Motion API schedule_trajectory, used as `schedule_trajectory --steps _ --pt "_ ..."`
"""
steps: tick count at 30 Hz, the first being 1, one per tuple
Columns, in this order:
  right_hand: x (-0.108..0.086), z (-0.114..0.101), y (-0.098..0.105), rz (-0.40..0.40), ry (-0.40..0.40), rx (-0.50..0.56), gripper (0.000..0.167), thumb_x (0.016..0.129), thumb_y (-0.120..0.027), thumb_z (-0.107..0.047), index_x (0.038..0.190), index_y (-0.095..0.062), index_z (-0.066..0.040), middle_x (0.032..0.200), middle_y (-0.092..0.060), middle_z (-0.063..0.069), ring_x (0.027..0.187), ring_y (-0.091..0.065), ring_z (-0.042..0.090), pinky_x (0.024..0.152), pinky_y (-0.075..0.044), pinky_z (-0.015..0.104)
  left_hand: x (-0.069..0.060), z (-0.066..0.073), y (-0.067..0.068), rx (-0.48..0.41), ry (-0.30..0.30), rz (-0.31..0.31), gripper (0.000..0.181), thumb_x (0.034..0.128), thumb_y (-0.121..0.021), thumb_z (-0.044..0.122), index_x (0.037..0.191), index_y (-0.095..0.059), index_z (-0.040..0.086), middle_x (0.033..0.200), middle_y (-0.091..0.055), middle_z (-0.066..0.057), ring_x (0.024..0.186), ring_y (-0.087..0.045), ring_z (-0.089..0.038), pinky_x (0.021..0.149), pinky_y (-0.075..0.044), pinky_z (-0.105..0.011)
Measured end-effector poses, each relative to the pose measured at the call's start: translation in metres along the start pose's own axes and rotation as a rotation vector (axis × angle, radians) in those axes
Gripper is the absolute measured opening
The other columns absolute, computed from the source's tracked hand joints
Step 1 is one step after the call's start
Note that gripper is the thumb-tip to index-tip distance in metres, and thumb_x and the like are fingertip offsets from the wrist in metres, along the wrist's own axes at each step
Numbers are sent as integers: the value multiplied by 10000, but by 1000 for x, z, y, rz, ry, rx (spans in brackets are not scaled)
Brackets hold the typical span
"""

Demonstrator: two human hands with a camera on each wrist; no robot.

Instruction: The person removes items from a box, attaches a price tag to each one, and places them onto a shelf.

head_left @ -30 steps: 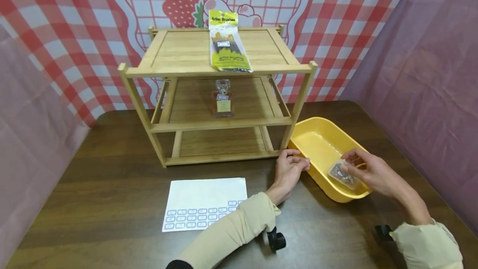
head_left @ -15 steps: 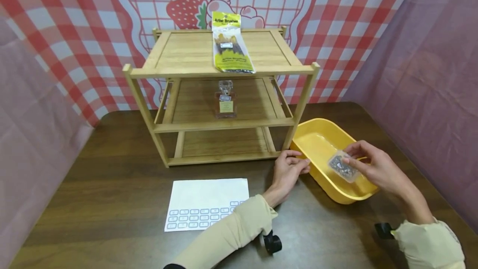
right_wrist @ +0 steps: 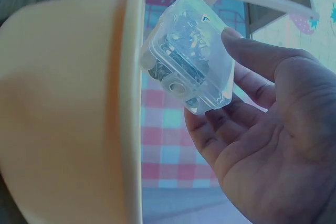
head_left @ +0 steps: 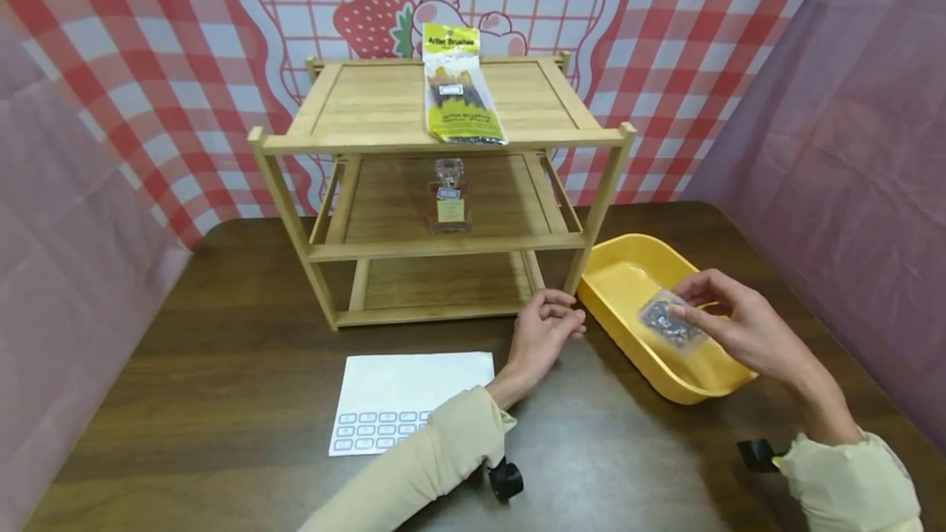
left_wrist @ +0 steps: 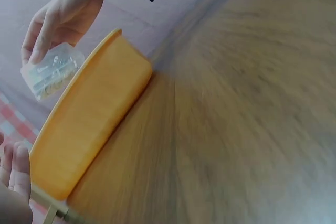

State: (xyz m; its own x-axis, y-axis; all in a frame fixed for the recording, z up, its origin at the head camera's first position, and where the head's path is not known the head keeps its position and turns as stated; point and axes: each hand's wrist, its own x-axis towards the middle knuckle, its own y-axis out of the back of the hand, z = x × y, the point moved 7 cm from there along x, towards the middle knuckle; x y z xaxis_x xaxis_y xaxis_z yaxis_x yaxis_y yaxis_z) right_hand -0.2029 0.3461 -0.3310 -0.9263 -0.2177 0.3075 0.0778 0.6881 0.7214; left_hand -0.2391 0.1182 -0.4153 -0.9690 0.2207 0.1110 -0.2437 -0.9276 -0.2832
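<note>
My right hand pinches a small clear plastic box of little metallic pieces, thumb on one side and fingers on the other. The box is tilted above the yellow basin. In the right wrist view the box shows its lid and a jumble of silvery bits, too blurred to name. My left hand, fingers loosely bent and holding nothing, hovers by the front right leg of the wooden rack, apart from the basin. Only part of the left hand appears in the left wrist view.
On the rack's top lies a packet of artist brushes. A glass perfume bottle stands on its middle shelf. A white sheet of blue-framed labels lies on the table, partly under the left forearm. Cloth curtains border the table.
My right hand has lifted the clear box from low in the basin to a little higher. My left hand has left the basin's rim and moved left.
</note>
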Motion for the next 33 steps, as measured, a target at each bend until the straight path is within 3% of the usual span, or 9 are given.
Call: schedule_trajectory --steps 5,11,17,23,33 --pt "4 -14 -7 -20 44 17 202 924 -756 5 1097 -656 -31 988 -671 43 883 -623 55 764 -519 127 -2 4 15 24 -25 -1 248 941 -679 -27 1163 -588 -91 918 -699 -183 916 -677 -522 854 -594 -557" --pt "6 -31 -19 -47 117 56 212 908 -746 60 1071 -665 -50 977 -665 32 876 -632 86 759 -521 153 -3 7 34 63 -38 -7 246 949 -678 -42 1159 -578 -122 915 -695 -164 812 -712 -304 817 -625 -442" --pt "8 -42 -36 -86 159 61 227 906 -751 53 1069 -663 -79 972 -676 -8 873 -641 99 756 -532 176 -8 12 54 109 -38 -18 252 959 -682 -15 1152 -577 -140 894 -693 -156 863 -706 -408 793 -628 -366" --pt "9 -51 -54 -144 175 49 217 916 -766 -2 1072 -662 -110 972 -673 -64 874 -639 103 760 -545 205 -14 18 75 193 -48 -27 254 974 -677 24 1155 -585 -128 917 -695 -152 874 -707 -384 782 -623 -335" --pt "12 -56 -79 -212 174 107 191 936 -750 -17 1089 -670 -98 980 -664 -68 895 -627 113 750 -553 252 -21 24 110 261 -10 -65 207 997 -659 44 1139 -594 -91 925 -695 -163 859 -709 -341 772 -627 -348"
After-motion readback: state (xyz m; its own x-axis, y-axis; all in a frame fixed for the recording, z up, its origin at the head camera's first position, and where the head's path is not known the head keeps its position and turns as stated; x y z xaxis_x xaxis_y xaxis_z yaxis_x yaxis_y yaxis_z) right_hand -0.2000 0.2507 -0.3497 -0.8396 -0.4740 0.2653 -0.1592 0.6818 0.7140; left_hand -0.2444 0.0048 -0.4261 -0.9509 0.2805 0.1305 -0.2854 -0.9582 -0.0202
